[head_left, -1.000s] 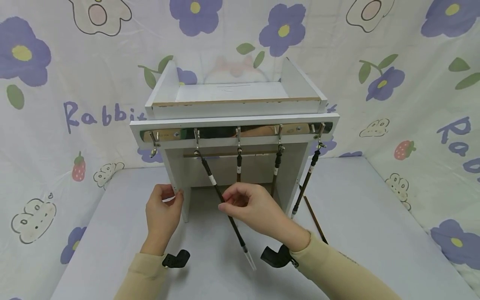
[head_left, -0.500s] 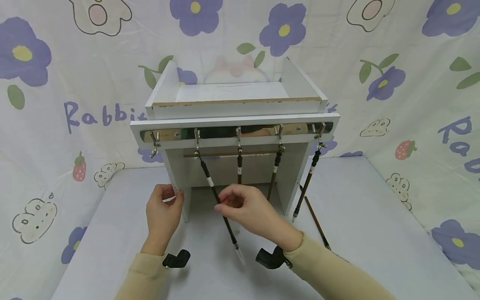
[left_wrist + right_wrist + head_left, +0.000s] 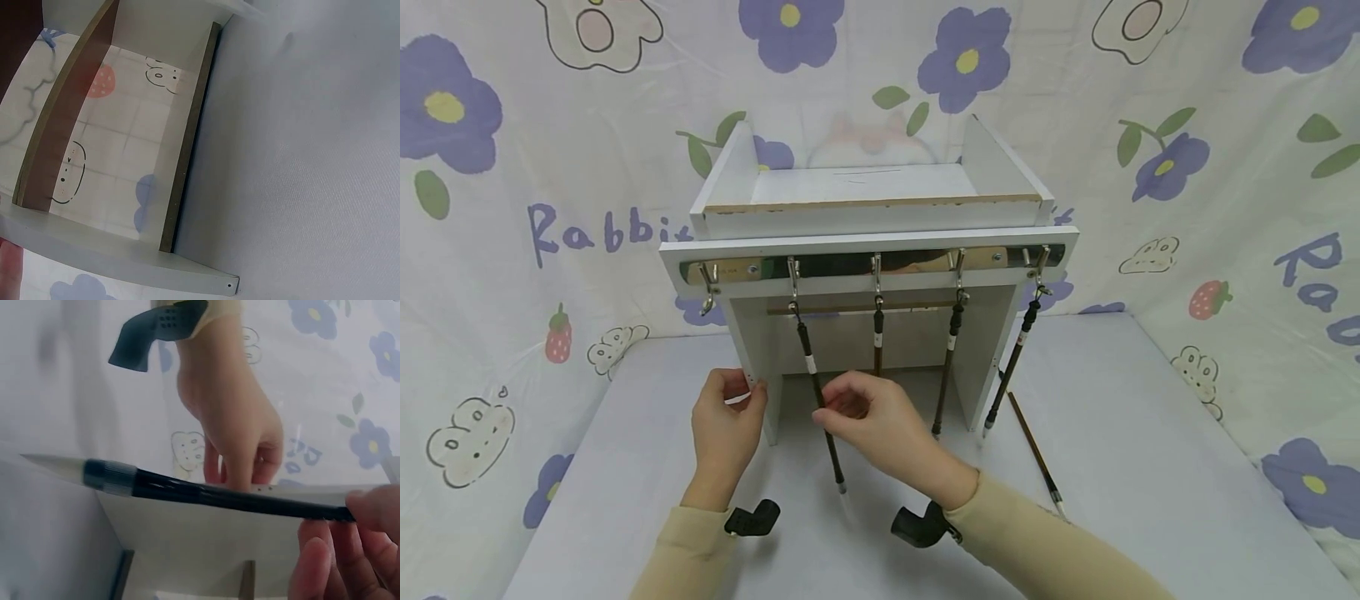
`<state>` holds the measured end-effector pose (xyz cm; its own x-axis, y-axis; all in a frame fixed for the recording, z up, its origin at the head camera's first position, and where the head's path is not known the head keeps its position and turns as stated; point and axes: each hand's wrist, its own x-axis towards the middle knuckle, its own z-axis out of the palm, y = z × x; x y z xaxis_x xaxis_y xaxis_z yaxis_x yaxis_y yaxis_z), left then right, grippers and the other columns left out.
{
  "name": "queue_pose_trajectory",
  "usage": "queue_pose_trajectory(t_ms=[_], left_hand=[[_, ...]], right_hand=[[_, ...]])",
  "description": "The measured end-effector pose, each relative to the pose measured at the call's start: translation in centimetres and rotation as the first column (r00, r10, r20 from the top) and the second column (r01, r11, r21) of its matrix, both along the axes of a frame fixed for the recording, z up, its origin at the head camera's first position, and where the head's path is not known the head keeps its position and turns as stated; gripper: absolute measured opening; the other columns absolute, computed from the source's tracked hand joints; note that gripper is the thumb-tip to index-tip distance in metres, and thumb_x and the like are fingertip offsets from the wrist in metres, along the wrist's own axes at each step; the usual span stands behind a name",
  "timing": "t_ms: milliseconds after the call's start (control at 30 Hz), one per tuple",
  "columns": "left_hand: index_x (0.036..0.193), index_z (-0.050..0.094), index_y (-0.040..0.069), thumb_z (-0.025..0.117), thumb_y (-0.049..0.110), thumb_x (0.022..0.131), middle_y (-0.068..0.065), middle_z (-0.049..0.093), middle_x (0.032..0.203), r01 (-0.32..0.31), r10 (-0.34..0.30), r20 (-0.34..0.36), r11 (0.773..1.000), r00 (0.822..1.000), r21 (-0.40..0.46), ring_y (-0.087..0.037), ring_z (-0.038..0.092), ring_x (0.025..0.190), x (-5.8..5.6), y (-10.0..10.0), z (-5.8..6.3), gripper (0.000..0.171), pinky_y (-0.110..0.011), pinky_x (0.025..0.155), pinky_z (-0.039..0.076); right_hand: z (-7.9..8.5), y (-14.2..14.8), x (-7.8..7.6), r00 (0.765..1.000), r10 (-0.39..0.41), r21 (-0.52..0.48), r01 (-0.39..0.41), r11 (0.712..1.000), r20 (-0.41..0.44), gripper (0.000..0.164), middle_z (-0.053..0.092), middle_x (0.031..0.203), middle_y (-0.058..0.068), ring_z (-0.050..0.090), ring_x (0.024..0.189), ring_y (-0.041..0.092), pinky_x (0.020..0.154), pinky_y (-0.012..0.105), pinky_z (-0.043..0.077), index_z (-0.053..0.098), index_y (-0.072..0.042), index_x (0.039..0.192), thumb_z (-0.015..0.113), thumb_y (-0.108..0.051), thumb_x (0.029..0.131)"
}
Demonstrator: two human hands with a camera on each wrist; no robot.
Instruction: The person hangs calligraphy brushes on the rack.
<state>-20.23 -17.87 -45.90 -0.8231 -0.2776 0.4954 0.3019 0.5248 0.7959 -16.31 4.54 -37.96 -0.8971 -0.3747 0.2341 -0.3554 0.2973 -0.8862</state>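
Note:
A white wooden stand carries a metal hook rail across its front. My right hand pinches the dark handle of a calligraphy brush between thumb and fingers. This brush hangs by its loop from the second hook from the left, tip pointing down. In the right wrist view the brush's pale bristle tip and dark ferrule show clearly. My left hand grips the front edge of the stand's left side panel, thumb in front. Only a sliver of a fingertip shows in the left wrist view.
Three more brushes hang to the right: one in the middle, another beside it and one at the far right. The leftmost hook is left of my brush. Another brush lies on the white table.
My right hand has moved left with the brush's lower end, so the brush now hangs closer to upright. My left hand has stayed on the side panel.

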Motion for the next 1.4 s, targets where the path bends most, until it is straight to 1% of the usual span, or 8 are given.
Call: queue_pose_trajectory(t_ms=[200,433,533,667,800,933,1200,1400], left_hand=[[0.100,0.057,0.003,0.069,0.009,0.087,-0.008,0.063,0.093,-0.005,0.005,-0.003,1.000,1.000,-0.005,-0.018,0.064,0.086,0.1,0.0,0.1,0.019,-0.009,0.070,0.049],[0.100,0.057,0.003,0.069,0.009,0.087,-0.008,0.063,0.094,-0.002,0.002,-0.003,1.000,1.000,0.004,-0.018,0.064,0.087,0.1,0.1,0.2,0.018,-0.010,0.071,0.050],[0.101,0.058,0.003,0.069,0.010,0.087,-0.008,0.063,0.094,-0.004,0.004,-0.001,1.000,1.000,0.001,-0.017,0.064,0.087,0.1,0.0,0.2,0.019,-0.011,0.072,0.051],[0.101,0.058,0.003,0.069,0.010,0.087,-0.008,0.063,0.094,-0.004,0.004,0.001,1.000,1.000,0.002,-0.017,0.064,0.086,0.2,0.1,0.3,0.019,-0.013,0.072,0.052],[0.101,0.057,0.003,0.069,0.010,0.087,-0.008,0.063,0.094,-0.004,0.004,0.007,1.000,1.000,0.004,-0.017,0.064,0.087,0.1,0.1,0.2,0.019,-0.020,0.073,0.055],[0.100,0.057,0.004,0.070,0.011,0.087,-0.008,0.063,0.094,-0.005,0.005,0.005,1.000,1.000,0.006,-0.017,0.064,0.086,0.1,0.1,0.1,0.019,-0.026,0.074,0.056],[0.100,0.057,0.003,0.070,0.011,0.087,-0.008,0.063,0.093,-0.005,0.005,-0.006,1.000,1.000,0.001,-0.018,0.065,0.086,0.0,0.1,0.2,0.020,-0.014,0.072,0.052],[0.100,0.057,0.003,0.070,0.009,0.086,-0.008,0.063,0.093,0.001,-0.001,-0.007,1.000,1.000,0.007,-0.018,0.065,0.086,0.0,0.0,0.1,0.020,-0.011,0.071,0.051]], right_hand=[[-0.6,-1.0,0.0,0.999,-0.041,-0.020,0.040,0.999,-0.021,0.019,0.066,0.092,-0.009,0.062,0.082,0.009,0.073,0.029,0.054,0.066,-0.017,0.104,0.072,-0.027,0.089],[-1.1,-1.6,-0.3,0.996,-0.083,-0.020,0.082,0.996,-0.040,0.017,0.064,0.090,-0.009,0.061,0.080,0.010,0.068,0.029,0.054,0.066,-0.017,0.103,0.071,-0.027,0.090],[-1.3,-1.9,-0.5,0.993,-0.096,-0.022,0.095,0.995,-0.062,0.016,0.064,0.089,-0.009,0.061,0.080,0.009,0.068,0.028,0.054,0.066,-0.018,0.102,0.071,-0.027,0.090],[-1.7,-2.4,-0.9,0.987,-0.117,-0.028,0.115,0.993,-0.109,0.016,0.064,0.091,-0.008,0.061,0.082,0.007,0.071,0.026,0.054,0.066,-0.016,0.104,0.070,-0.023,0.090],[-1.9,-2.7,-1.2,0.982,-0.128,-0.023,0.126,0.992,-0.136,0.016,0.064,0.092,-0.007,0.061,0.083,0.007,0.075,0.025,0.053,0.066,-0.013,0.104,0.070,-0.019,0.090],[-2.0,-2.8,-1.3,0.982,-0.132,-0.011,0.132,0.991,-0.133,0.018,0.064,0.093,-0.007,0.061,0.084,0.007,0.076,0.025,0.053,0.066,-0.010,0.106,0.069,-0.019,0.091],[-2.0,-2.9,-1.3,0.982,-0.143,-0.020,0.141,0.990,-0.126,0.017,0.064,0.094,-0.008,0.061,0.085,0.007,0.076,0.025,0.053,0.066,-0.013,0.106,0.070,-0.019,0.091],[-2.0,-2.9,-1.3,0.983,-0.133,-0.026,0.131,0.991,-0.125,0.018,0.064,0.095,-0.007,0.061,0.086,0.007,0.075,0.024,0.053,0.065,-0.013,0.107,0.070,-0.019,0.091]])
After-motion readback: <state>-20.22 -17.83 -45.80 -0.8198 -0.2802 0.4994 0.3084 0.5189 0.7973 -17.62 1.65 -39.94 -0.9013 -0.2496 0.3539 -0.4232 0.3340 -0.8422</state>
